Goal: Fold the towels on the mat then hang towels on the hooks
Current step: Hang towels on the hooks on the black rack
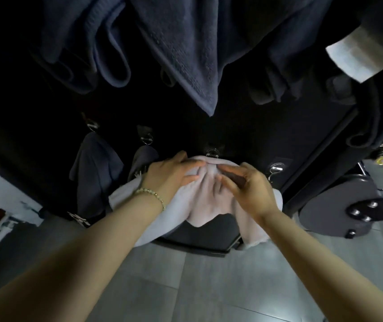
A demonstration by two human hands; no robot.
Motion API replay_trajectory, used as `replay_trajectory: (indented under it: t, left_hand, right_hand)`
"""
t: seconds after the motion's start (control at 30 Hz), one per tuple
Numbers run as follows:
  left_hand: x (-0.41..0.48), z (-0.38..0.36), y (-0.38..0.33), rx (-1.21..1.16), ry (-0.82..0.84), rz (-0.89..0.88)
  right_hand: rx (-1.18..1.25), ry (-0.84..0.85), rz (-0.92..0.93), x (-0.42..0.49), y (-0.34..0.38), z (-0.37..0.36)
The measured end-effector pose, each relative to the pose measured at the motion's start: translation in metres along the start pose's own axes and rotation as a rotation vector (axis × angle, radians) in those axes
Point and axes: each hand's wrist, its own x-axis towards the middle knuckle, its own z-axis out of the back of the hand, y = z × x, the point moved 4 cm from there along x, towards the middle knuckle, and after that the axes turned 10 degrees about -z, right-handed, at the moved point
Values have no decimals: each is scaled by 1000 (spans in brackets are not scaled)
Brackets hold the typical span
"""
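Grey tiled floor (186, 287) down low, dark wall panel (34, 135) with round metal hooks (212, 152), navy terry towels (186, 54) hanging overhead. Up against the panel, the pale pink soft towel (209, 203) sits bunched right under the middle hook. The left hand (174, 174) clasps its gathered top and the right hand (248, 185) pinches folds just beside it.

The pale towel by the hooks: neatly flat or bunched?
Bunched: the pale towel puckers into creases between the left hand and right hand, its ends drooping.
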Motion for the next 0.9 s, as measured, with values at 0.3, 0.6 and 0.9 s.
replay_trajectory:
  t: [0.3,0.6,0.9]
  left_hand:
    - [-41,-40,-26,279,-163,173]
    - [-41,-69,-28,-764,48,392]
    - [-68,-62,-44,-940,92,440]
  right_hand:
    - [-262,-297,48,-35,-14,-30]
    - [436,140,-154,-33,-19,-46]
    - [625,393,-215,-44,-7,-42]
